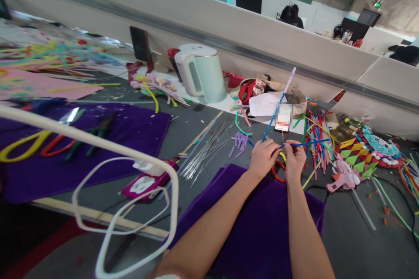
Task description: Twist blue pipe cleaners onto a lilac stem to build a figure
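Observation:
Both my hands meet above the far edge of a purple felt cloth. My left hand pinches a blue pipe cleaner that rises up and away, ending in a pale lilac tip. My right hand grips the same blue pipe cleaner where another length runs off to the right. A red loop and a bit of yellow show just under my fingers.
A bundle of coloured pipe cleaners lies right of my hands, a pink glue gun beyond it. Thin metal wires and cut purple pieces lie to the left. A white kettle stands at the back. A white cable hangs close to the camera.

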Tool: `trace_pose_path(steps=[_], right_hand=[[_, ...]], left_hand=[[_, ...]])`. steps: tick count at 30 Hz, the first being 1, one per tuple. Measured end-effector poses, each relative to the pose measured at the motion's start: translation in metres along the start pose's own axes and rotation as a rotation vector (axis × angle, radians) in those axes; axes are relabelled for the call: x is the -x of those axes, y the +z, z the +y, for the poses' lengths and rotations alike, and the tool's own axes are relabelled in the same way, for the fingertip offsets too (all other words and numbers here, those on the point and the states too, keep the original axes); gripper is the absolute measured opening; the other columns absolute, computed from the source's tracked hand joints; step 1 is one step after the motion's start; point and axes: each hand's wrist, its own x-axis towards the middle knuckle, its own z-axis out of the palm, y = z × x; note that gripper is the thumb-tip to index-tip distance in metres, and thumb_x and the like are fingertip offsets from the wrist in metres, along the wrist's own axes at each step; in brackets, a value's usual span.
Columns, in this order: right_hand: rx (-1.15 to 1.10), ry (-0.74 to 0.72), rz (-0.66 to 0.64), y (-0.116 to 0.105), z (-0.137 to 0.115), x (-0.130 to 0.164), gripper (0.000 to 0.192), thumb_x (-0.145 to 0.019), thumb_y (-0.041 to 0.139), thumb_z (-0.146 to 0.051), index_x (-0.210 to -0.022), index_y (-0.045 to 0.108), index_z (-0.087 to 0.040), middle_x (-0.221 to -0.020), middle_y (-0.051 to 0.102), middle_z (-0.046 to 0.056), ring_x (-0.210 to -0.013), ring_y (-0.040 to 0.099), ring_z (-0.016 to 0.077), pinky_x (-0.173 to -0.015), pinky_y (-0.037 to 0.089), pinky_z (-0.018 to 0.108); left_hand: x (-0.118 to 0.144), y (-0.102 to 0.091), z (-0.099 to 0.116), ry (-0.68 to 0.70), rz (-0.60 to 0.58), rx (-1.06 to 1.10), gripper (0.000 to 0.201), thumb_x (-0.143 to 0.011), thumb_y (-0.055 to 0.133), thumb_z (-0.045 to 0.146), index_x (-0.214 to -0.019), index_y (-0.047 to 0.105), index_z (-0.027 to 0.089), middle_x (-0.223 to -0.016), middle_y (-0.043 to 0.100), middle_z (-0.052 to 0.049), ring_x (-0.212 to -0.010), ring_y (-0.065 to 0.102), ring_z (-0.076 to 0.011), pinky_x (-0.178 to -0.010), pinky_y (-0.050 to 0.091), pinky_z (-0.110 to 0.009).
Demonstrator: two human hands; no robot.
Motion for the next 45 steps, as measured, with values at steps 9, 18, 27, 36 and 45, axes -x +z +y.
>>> trace_pose_path(steps=[9, 18, 27, 36, 45], right_hand=[[0.397, -0.276, -0.021, 0.002, -0.001, 0.011, 0.016, -0.085, 0.051, -0.029, -0.088, 0.061, -0.018, -0.088, 0.062, 0.005, -0.082, 0.059, 0.0157, -0.074, 0.048, 0.03], [0.402, -0.22, 0.029, 0.001, 0.002, 0.007, 0.018, -0.084, 0.052, -0.033, -0.082, 0.06, -0.017, -0.08, 0.061, 0.003, -0.07, 0.057, 0.0138, -0.064, 0.046, 0.025], [0.498, -0.456, -0.178, 0.003, -0.005, 0.014, 0.017, -0.085, 0.048, -0.021, -0.079, 0.064, -0.023, -0.084, 0.064, 0.005, -0.087, 0.056, 0.0188, -0.082, 0.044, 0.034], [-0.131, 0.156, 0.022, 0.005, 0.006, 0.005, 0.021, -0.075, 0.063, -0.035, -0.081, 0.059, -0.016, -0.072, 0.06, 0.0, -0.06, 0.054, 0.0101, -0.059, 0.044, 0.024], [-0.362, 0.373, -0.135, -0.005, 0.007, -0.005, 0.023, -0.068, 0.07, -0.034, -0.075, 0.057, -0.017, -0.067, 0.058, -0.003, -0.058, 0.055, 0.0086, -0.058, 0.046, 0.021]], left_hand=[[-0.002, 0.005, -0.005, -0.237, 0.048, 0.448, 0.009, -0.078, 0.061, 0.021, -0.084, 0.068, 0.019, -0.075, 0.06, 0.0, -0.066, 0.055, -0.0121, -0.064, 0.041, -0.023], [-0.004, 0.012, -0.01, -0.345, 0.042, 0.652, 0.011, -0.073, 0.065, 0.026, -0.077, 0.068, 0.016, -0.07, 0.062, -0.001, -0.064, 0.057, -0.0128, -0.062, 0.045, -0.024], [-0.001, 0.013, -0.018, -0.365, 0.078, 0.649, 0.013, -0.074, 0.063, 0.027, -0.077, 0.067, 0.015, -0.07, 0.064, -0.002, -0.065, 0.057, -0.0132, -0.061, 0.044, -0.024], [-0.007, 0.003, 0.002, -0.296, 0.061, 0.678, 0.013, -0.076, 0.061, 0.025, -0.068, 0.065, 0.015, -0.065, 0.057, 0.0, -0.063, 0.053, -0.012, -0.063, 0.043, -0.024], [-0.007, 0.0, 0.0, -0.201, -0.064, 0.672, 0.013, -0.079, 0.06, 0.026, -0.076, 0.067, 0.016, -0.072, 0.062, -0.002, -0.072, 0.057, -0.0146, -0.07, 0.043, -0.026]])
